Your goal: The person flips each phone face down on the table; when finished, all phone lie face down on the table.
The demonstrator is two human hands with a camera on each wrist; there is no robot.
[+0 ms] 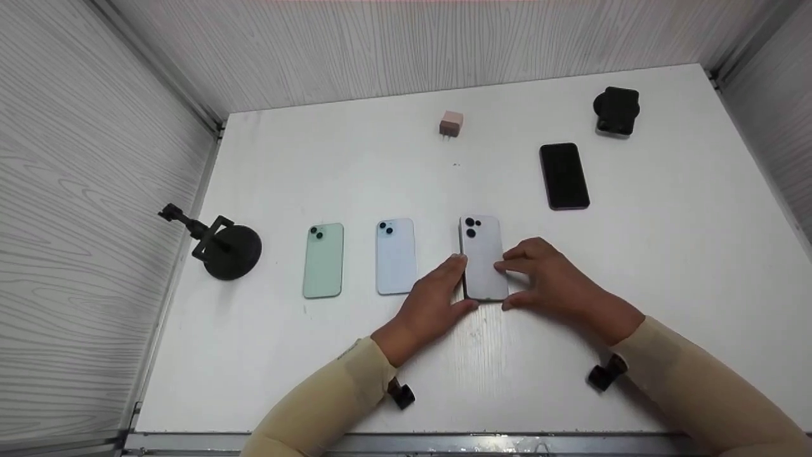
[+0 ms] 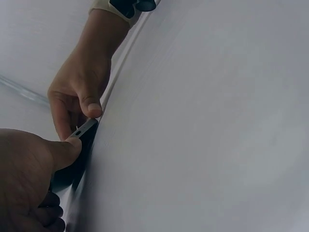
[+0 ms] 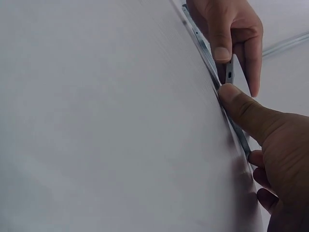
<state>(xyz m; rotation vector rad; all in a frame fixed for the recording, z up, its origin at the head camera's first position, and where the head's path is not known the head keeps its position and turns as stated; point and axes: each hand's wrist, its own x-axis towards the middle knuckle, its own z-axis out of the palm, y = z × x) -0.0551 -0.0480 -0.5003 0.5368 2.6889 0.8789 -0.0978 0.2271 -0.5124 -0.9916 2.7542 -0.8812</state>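
Observation:
A pale grey-lilac smartphone (image 1: 483,266) with a dark camera cluster lies back side up between both hands. My left hand (image 1: 428,308) grips its left edge, fingers along the side and thumb at the bottom corner. From the other side my right hand (image 1: 558,279) holds the right edge, thumb near the lower right corner. In the left wrist view the phone's end with its port (image 2: 83,129) shows between the two thumbs, tilted against the table. The right wrist view also shows this port end (image 3: 230,75); the fingers beneath are partly hidden.
To the left lie a light blue phone (image 1: 396,257) and a green phone (image 1: 323,260). Beyond them stands a black round-based holder (image 1: 233,252). Farther back are a pink plug adapter (image 1: 451,124), a black-screened phone (image 1: 564,176) and a black stand-like object (image 1: 618,111).

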